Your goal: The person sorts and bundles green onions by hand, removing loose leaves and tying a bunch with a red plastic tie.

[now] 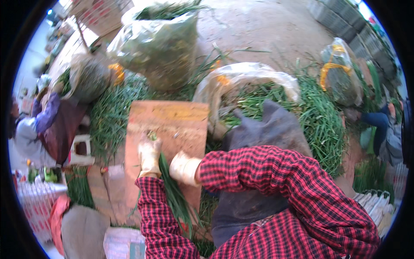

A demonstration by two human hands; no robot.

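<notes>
Both my hands wear pale, yellowish-white gloves and are over an upright-edged wooden board (181, 116). My left hand (149, 151) is closed around a bunch of green chives (172, 190). Their cut-looking pale ends poke out past its far side, and the long leaves trail back toward me over the board's near edge. Just right of the leaves is my right hand (184, 167), bent in from the right. Its fingers are turned down and out of sight, so whether they grip anything does not show.
Beyond my knees, an open clear plastic bag (254, 69) holds loose greens. Leaf heaps (319, 125) lie on both sides. A big filled bag (159, 52) stands behind the board. Co-workers sit at left (39, 125) and right (388, 129). A plastic crate (41, 207) stands at lower left.
</notes>
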